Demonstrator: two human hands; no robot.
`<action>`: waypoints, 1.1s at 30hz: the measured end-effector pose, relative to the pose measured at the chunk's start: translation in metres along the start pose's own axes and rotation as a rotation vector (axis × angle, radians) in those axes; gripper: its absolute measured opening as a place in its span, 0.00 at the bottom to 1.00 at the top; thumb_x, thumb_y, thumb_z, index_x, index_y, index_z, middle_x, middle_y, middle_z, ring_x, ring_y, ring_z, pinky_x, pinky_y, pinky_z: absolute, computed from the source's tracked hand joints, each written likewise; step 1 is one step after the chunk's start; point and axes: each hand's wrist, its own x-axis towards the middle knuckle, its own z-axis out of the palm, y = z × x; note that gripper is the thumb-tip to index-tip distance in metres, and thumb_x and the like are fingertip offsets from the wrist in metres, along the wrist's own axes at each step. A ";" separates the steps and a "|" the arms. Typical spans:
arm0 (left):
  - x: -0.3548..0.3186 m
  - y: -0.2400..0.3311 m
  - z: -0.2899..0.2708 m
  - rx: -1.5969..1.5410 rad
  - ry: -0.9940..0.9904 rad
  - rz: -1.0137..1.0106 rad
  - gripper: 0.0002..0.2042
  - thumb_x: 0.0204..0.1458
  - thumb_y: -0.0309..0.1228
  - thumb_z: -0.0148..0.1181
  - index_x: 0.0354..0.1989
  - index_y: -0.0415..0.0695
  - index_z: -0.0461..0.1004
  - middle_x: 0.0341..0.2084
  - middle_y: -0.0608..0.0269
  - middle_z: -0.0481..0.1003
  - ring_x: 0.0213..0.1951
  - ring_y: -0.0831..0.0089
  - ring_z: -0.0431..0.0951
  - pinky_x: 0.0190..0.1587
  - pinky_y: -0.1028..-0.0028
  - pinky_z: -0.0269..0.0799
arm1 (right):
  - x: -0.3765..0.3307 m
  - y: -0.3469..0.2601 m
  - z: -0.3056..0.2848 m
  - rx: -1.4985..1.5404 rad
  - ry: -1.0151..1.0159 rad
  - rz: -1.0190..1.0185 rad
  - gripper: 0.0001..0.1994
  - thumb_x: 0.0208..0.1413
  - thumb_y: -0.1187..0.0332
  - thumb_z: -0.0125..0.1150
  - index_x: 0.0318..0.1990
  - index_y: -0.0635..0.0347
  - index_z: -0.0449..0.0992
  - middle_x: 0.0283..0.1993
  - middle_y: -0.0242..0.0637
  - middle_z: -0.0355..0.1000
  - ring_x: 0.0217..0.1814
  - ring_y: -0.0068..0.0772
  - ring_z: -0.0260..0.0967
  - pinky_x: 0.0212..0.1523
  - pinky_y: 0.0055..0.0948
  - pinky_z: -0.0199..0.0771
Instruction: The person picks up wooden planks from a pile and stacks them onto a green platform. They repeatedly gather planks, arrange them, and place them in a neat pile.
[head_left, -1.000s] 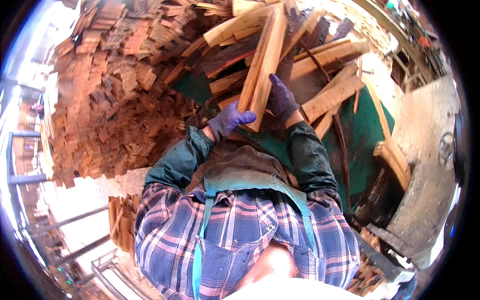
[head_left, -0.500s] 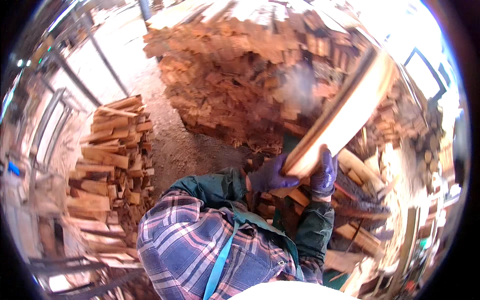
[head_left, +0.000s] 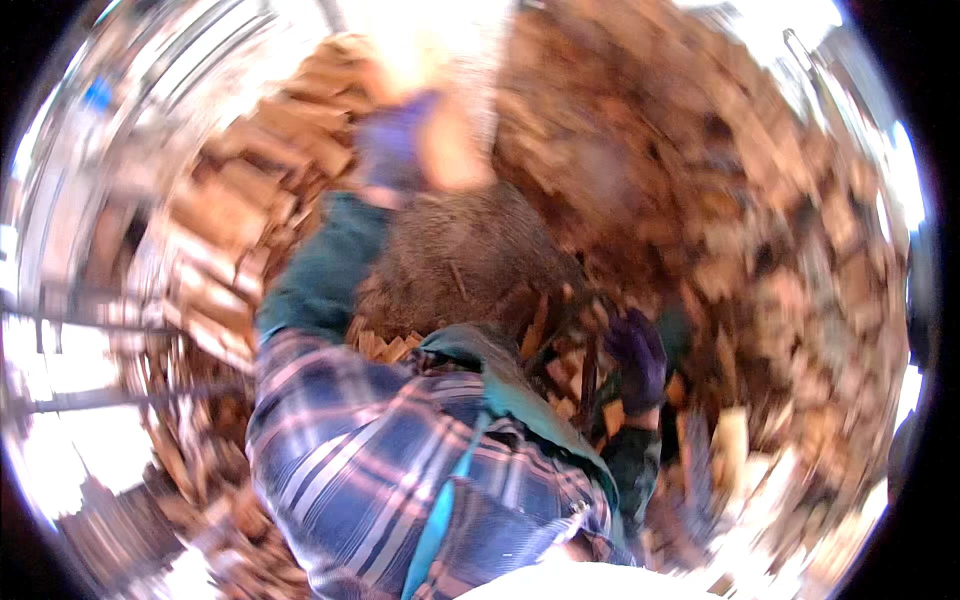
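Observation:
My left hand (head_left: 392, 145), in a purple glove, is stretched far forward and to the left. It grips a split wood plank (head_left: 452, 145), which is smeared by motion; its far end fades into the bright light. Stacked firewood (head_left: 245, 185) stands just left of this hand. Lower and to the right, my right hand (head_left: 636, 350), also gloved in purple, hangs low over loose wood pieces. No piece shows in it, and its blurred fingers look loosely apart.
A large heap of split wood (head_left: 610, 150) rises ahead and to the right. Brown ground (head_left: 460, 250) lies between heap and stack. More loose pieces (head_left: 735, 445) lie at the right, and metal bars (head_left: 100, 400) stand at the left.
The plank, held in both hands at the right before, has swung to the far left in my left hand. My right hand has let go and stays at the right. The view has turned left.

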 end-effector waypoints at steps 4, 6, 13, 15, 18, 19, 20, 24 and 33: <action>-0.018 -0.155 0.077 -0.594 -0.226 -0.692 0.21 0.63 0.36 0.49 0.60 0.38 0.65 0.53 0.51 0.72 0.53 0.60 0.74 0.55 0.60 0.72 | -0.050 0.015 -0.002 -0.676 0.238 -0.383 0.17 0.59 0.66 0.56 0.56 0.58 0.74 0.64 0.42 0.67 0.66 0.54 0.60 0.65 0.45 0.61; -0.013 -0.194 0.120 -0.770 -0.163 -0.976 0.21 0.64 0.36 0.47 0.61 0.39 0.64 0.55 0.51 0.71 0.54 0.59 0.73 0.56 0.60 0.72 | -0.025 0.051 0.027 -0.605 0.178 -0.317 0.18 0.59 0.66 0.57 0.56 0.59 0.73 0.61 0.43 0.69 0.64 0.49 0.63 0.63 0.43 0.65; -0.053 0.019 0.261 -1.679 -1.031 -0.668 0.21 0.65 0.36 0.39 0.64 0.42 0.62 0.60 0.50 0.67 0.58 0.56 0.70 0.57 0.59 0.70 | -0.145 0.114 0.078 0.339 0.507 0.261 0.21 0.60 0.66 0.61 0.59 0.62 0.70 0.55 0.37 0.74 0.54 0.31 0.70 0.56 0.31 0.70; -0.100 0.154 0.274 -1.337 -1.283 -0.628 0.20 0.61 0.36 0.53 0.59 0.39 0.68 0.51 0.51 0.74 0.51 0.59 0.75 0.56 0.62 0.69 | -0.189 0.104 0.066 0.381 0.680 0.292 0.22 0.60 0.66 0.61 0.60 0.64 0.69 0.53 0.36 0.74 0.53 0.27 0.69 0.54 0.28 0.70; -0.130 0.313 0.273 -1.237 -1.345 0.086 0.23 0.60 0.39 0.56 0.62 0.43 0.67 0.52 0.56 0.74 0.51 0.61 0.75 0.54 0.63 0.71 | -0.258 0.095 0.056 0.518 1.124 0.504 0.20 0.59 0.61 0.62 0.55 0.62 0.74 0.46 0.35 0.76 0.44 0.25 0.72 0.45 0.27 0.74; -0.128 0.344 0.268 -1.187 -1.339 0.101 0.24 0.60 0.39 0.57 0.62 0.43 0.66 0.52 0.57 0.74 0.53 0.62 0.74 0.55 0.63 0.71 | -0.281 0.099 0.057 0.524 1.246 0.477 0.19 0.59 0.61 0.63 0.54 0.62 0.74 0.43 0.33 0.76 0.42 0.24 0.71 0.42 0.26 0.74; -0.126 0.372 0.264 -1.204 -1.319 0.172 0.24 0.60 0.40 0.58 0.62 0.44 0.65 0.53 0.58 0.73 0.54 0.63 0.73 0.55 0.63 0.71 | -0.305 0.107 0.059 0.638 1.352 0.505 0.18 0.59 0.62 0.63 0.53 0.62 0.75 0.42 0.32 0.75 0.40 0.23 0.70 0.41 0.24 0.73; -0.092 0.454 0.257 -1.417 -1.578 -0.743 0.24 0.58 0.42 0.60 0.61 0.47 0.65 0.54 0.60 0.72 0.58 0.66 0.69 0.57 0.62 0.70 | -0.396 0.151 0.093 0.503 1.858 0.220 0.19 0.58 0.64 0.64 0.53 0.64 0.74 0.42 0.32 0.75 0.39 0.24 0.70 0.42 0.25 0.73; -0.142 0.557 0.181 -1.135 -1.537 0.566 0.33 0.56 0.44 0.64 0.65 0.39 0.62 0.55 0.58 0.72 0.56 0.68 0.71 0.57 0.70 0.66 | -0.477 0.217 0.058 0.035 2.366 0.734 0.32 0.54 0.53 0.67 0.56 0.72 0.69 0.55 0.52 0.72 0.58 0.47 0.68 0.60 0.40 0.67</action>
